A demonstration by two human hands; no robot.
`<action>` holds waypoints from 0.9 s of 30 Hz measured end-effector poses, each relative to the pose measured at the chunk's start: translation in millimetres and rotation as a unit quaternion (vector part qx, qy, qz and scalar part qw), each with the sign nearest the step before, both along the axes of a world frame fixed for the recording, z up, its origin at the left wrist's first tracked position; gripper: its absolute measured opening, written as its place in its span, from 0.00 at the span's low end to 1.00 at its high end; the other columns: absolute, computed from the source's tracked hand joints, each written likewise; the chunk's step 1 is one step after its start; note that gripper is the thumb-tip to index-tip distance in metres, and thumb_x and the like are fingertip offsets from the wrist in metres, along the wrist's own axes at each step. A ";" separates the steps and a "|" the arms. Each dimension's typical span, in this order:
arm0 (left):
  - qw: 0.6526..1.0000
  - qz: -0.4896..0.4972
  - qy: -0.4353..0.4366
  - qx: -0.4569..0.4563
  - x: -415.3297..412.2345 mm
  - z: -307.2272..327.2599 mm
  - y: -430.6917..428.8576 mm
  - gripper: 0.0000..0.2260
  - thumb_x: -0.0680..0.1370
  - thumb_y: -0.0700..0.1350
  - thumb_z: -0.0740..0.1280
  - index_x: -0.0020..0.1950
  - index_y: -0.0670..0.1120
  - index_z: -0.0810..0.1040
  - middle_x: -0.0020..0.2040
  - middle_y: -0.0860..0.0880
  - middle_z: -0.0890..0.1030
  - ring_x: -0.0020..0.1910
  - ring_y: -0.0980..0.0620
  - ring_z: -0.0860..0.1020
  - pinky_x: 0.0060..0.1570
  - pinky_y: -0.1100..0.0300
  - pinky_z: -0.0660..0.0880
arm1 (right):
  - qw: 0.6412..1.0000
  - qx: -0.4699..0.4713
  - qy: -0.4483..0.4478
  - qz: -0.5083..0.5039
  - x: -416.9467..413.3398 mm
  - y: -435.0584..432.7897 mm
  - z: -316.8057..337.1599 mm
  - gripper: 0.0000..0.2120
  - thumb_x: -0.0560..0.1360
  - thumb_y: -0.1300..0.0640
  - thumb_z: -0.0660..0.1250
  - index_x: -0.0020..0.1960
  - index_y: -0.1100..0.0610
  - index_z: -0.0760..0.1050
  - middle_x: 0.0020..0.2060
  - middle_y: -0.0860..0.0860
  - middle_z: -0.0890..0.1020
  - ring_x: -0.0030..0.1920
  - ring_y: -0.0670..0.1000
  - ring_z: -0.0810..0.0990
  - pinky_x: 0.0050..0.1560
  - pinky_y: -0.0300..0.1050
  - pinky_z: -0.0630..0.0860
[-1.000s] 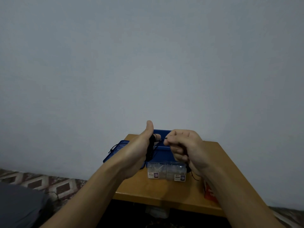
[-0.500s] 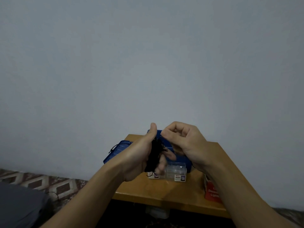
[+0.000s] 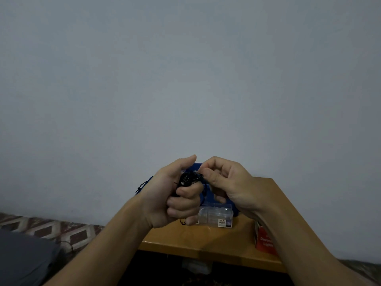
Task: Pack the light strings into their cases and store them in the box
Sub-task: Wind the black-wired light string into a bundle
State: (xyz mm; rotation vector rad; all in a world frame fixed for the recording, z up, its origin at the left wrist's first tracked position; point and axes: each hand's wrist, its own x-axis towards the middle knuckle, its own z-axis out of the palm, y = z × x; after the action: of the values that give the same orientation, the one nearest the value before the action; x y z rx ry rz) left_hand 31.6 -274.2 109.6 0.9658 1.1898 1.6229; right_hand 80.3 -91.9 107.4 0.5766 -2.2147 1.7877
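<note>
My left hand (image 3: pixel 165 199) is closed around a coiled bundle of black light string (image 3: pixel 186 178), held above the table. My right hand (image 3: pixel 228 186) pinches the free end of that string at the top of the bundle, fingers curled. Below my hands two clear plastic cases (image 3: pixel 216 215) with small labels stand side by side on the wooden table (image 3: pixel 206 242). Behind them lies the blue box (image 3: pixel 208 195), mostly hidden by my hands; its blue lid (image 3: pixel 147 181) pokes out to the left.
A red packet (image 3: pixel 265 240) stands at the table's right front edge, partly behind my right forearm. A plain grey wall fills the background. The floor at the left has a diamond-patterned mat (image 3: pixel 51 230) and a dark grey cushion (image 3: pixel 22 256).
My left hand has closed more tightly on the bundle, fingers curling over it. My right hand has shifted down and left, bringing the string's end onto the top of the bundle.
</note>
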 end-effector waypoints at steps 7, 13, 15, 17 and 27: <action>0.993 -0.048 -0.074 0.076 -5.3 -2.7 -0.2 0.29 0.81 0.66 0.54 0.27 0.47 0.65 0.20 0.50 0.60 0.20 0.51 0.59 0.33 0.55 0.69 | 1.000 0.017 0.009 0.000 3.3 -1.0 0.9 0.05 0.75 0.52 0.68 0.47 0.49 0.82 0.32 0.47 0.79 0.31 0.46 0.74 0.31 0.41 0.71; 0.993 -0.024 -0.082 0.082 -5.8 -6.0 0.8 0.31 0.80 0.68 0.54 0.26 0.47 0.67 0.20 0.50 0.59 0.19 0.51 0.57 0.33 0.55 0.69 | 0.998 0.047 0.026 -0.024 1.3 -5.0 -1.7 0.08 0.80 0.61 0.66 0.49 0.51 0.83 0.42 0.47 0.85 0.45 0.43 0.82 0.48 0.37 0.76; 0.994 -0.008 -0.080 0.076 -5.0 -6.0 0.5 0.31 0.80 0.68 0.54 0.26 0.47 0.66 0.19 0.51 0.59 0.19 0.51 0.57 0.33 0.55 0.69 | 0.998 0.048 0.022 -0.034 1.1 -5.7 -0.7 0.09 0.80 0.62 0.66 0.50 0.53 0.84 0.43 0.47 0.86 0.46 0.43 0.83 0.48 0.37 0.77; 0.994 0.010 -0.076 0.071 -4.5 -5.8 0.2 0.31 0.80 0.68 0.54 0.26 0.47 0.65 0.19 0.51 0.59 0.19 0.51 0.56 0.32 0.56 0.69 | 0.998 0.052 0.018 -0.039 1.6 -6.7 0.8 0.09 0.81 0.64 0.66 0.51 0.54 0.84 0.44 0.50 0.87 0.47 0.47 0.84 0.48 0.39 0.79; 0.996 0.061 -0.048 0.050 -6.0 -2.6 -0.3 0.31 0.79 0.68 0.52 0.24 0.48 0.63 0.17 0.53 0.62 0.17 0.52 0.55 0.29 0.57 0.68 | 0.994 -0.017 -0.065 0.083 9.7 -7.4 10.5 0.11 0.79 0.56 0.69 0.54 0.63 0.83 0.46 0.57 0.84 0.49 0.53 0.84 0.50 0.44 0.81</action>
State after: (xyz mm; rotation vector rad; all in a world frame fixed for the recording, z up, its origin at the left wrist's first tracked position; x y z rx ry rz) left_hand 25.6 -274.5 107.0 0.8801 1.1295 1.8209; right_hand 90.0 -99.3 117.9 0.6736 -2.2743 1.9936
